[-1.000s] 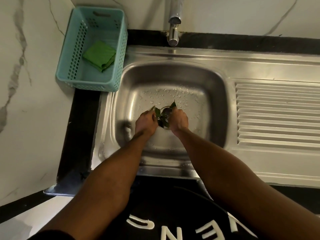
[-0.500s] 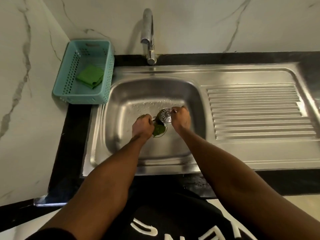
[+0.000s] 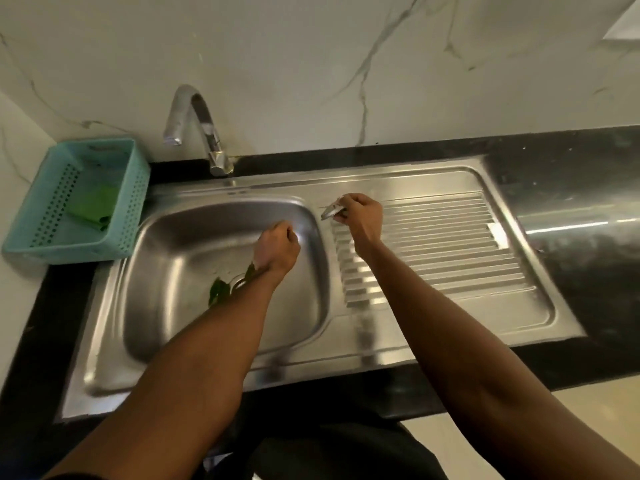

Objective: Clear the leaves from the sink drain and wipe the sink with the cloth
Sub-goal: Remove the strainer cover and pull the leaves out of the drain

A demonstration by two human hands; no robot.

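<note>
Surroundings: teal basket [image 3: 45, 216] on black tabletop [image 3: 571, 188] left of sink [image 3: 166, 271]; green cloth [image 3: 91, 207] inside basket; curved tap [image 3: 204, 133] behind basin; ribbed drainboard [image 3: 450, 251] to the right.
Obstruction: left forearm crossing the drain [image 3: 239, 283], hiding most of it.
Leaves: green leaves [image 3: 219, 289] at basin bottom beside drain, below and behind left hand [image 3: 277, 251].
Left fingers: curled; contents not discernible.
Right fingers: right hand [image 3: 360, 216] pinching metal strainer [image 3: 330, 211] above drainboard's left edge.
Writing: none legible.
</note>
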